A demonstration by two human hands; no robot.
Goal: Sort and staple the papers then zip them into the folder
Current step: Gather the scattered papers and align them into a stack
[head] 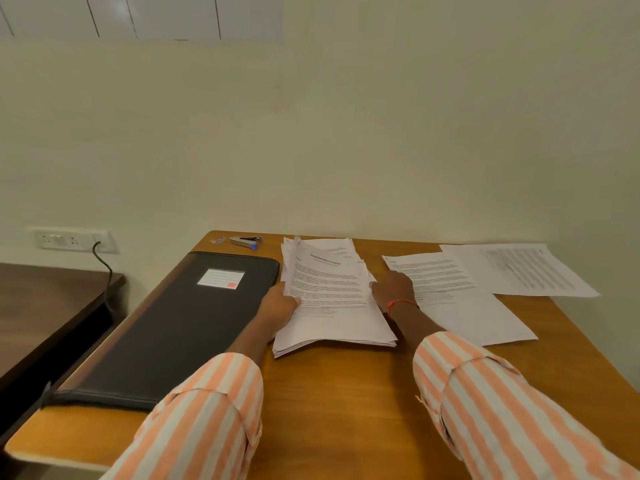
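A thick stack of printed papers point(332, 299) lies in the middle of the wooden table point(346, 393). My left hand point(278, 303) grips the stack's left edge, thumb on the top sheet. My right hand point(393, 289) rests on the sheet point(450, 292) lying just right of the stack, its fingers hidden from here. Another printed sheet point(526, 268) lies further right. A black zipped folder point(173, 327) with a white label lies at the left. A stapler point(244, 241) with blue trim sits at the far edge beyond the folder.
A small blue-and-white item point(217, 240) lies beside the stapler. The wall stands right behind the table. A wall socket point(74, 240) with a black cable is at the left, above a darker side table point(41, 306).
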